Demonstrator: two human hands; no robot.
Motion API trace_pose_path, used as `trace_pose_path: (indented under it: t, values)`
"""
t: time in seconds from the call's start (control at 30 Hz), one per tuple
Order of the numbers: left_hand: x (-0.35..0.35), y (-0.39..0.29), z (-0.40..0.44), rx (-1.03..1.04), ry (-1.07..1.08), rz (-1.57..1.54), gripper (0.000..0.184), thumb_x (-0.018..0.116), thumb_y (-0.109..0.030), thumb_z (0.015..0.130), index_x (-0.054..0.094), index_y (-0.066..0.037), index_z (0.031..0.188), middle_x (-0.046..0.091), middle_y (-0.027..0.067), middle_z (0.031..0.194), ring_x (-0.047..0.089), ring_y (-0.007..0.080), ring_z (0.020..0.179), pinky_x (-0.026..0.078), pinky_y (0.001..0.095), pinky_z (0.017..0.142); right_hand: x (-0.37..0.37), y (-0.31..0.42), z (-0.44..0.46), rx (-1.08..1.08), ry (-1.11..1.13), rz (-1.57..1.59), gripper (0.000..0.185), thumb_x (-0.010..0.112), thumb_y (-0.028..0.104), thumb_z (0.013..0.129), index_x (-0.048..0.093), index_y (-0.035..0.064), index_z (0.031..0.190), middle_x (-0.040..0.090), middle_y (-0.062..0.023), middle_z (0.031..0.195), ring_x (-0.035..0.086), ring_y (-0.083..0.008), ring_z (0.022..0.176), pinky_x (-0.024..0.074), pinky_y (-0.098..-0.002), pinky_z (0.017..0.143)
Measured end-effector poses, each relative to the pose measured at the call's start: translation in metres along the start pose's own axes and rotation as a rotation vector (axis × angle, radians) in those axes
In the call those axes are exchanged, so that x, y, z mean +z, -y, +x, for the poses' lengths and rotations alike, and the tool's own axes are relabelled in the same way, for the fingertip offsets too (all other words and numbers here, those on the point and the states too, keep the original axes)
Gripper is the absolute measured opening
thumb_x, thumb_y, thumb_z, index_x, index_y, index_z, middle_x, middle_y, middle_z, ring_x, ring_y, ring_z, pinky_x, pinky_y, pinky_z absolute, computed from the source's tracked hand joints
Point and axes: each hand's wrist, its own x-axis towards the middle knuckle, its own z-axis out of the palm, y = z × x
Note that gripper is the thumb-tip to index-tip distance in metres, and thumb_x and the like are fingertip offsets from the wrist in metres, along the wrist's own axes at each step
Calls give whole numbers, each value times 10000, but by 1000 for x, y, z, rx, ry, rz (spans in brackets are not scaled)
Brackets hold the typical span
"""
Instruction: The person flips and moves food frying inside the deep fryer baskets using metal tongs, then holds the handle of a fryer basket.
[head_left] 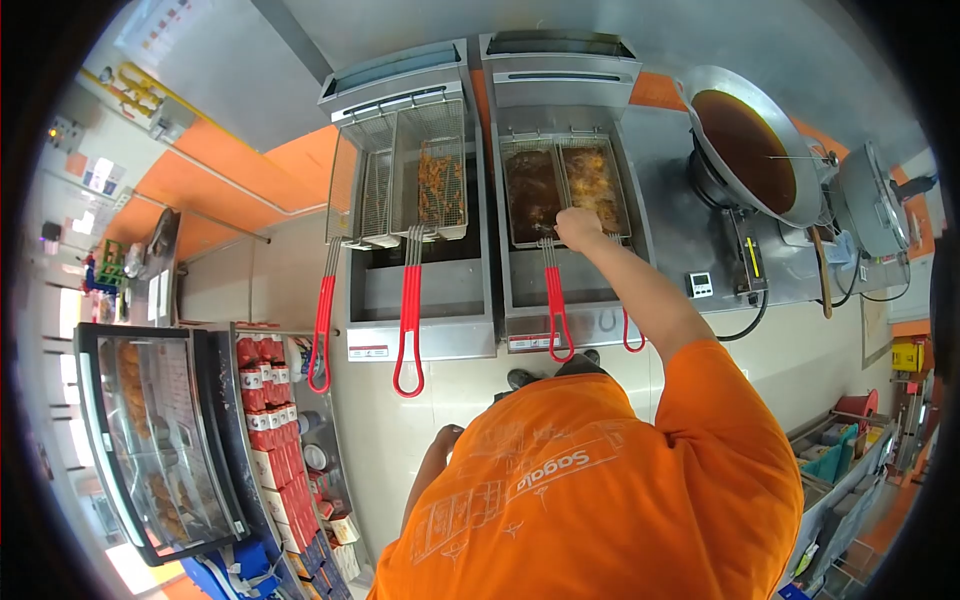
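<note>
My right hand (578, 228) is closed over the front edge of the right fryer (640, 250), near the handle ends of two baskets; what it holds, if anything, is hidden. Below it, food in the right basket (590, 180) sits in bubbling oil, and dark oil fills the left basket (532, 190). A red handle (556, 310) points forward from the left one. My left hand (449, 438) hangs low beside the orange shirt (590, 480), its fingers mostly hidden. In the left fryer (420, 335), a raised basket (440, 185) holds browned pieces.
A large wok (750, 150) of brown oil stands at the right, with a small timer (700, 285) on the counter nearby. At the left are a glass-fronted food case (160, 440) and a shelf of red packages (275, 430). Red basket handles (408, 340) jut over the floor.
</note>
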Motion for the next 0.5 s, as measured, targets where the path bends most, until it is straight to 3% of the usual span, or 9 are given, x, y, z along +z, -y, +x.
trace_pose_path:
  t: [0.23,0.5]
  values:
    - [15,-6,-12,-25,-10,65,393,665,-371,840,682,-13,1004,701,147,933,663,270,860,514,361,791,6,-9,-7,-48,-129,95,262,580,249,885,705,18,891,686,-173,952,658,-339,931,531,-449,773]
    - [33,-61,-7,1,34,192,396,662,-373,841,680,-16,1011,700,150,946,662,274,875,513,363,800,3,-27,-10,-52,-206,189,205,541,98,812,731,50,870,699,-159,956,676,-308,929,547,-426,739]
